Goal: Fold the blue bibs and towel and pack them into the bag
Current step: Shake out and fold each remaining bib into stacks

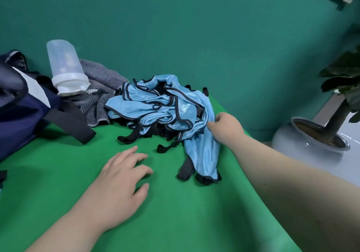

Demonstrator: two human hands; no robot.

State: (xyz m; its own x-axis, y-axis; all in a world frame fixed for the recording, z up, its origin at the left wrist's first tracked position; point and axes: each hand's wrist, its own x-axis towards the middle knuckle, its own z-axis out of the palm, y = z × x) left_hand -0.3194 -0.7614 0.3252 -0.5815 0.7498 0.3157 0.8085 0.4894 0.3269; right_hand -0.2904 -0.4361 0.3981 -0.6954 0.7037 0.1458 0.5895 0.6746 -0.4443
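A tangled heap of light blue bibs (155, 103) with black trim and black straps lies in the middle of the green table (175, 212). One bib hangs down toward me on the heap's right side, and my right hand (224, 129) pinches its edge. A grey striped towel (99, 88) lies crumpled behind and left of the heap. The dark blue bag (19, 111) sits at the far left, its black strap trailing over the table. My left hand (120, 181) rests flat on the green cloth in front of the heap, fingers spread, holding nothing.
A translucent plastic bottle (64, 66) with a white cap leans upside down on the towel beside the bag. A potted plant (311, 136) in a pale round pot stands off the table's right edge. A teal wall rises behind.
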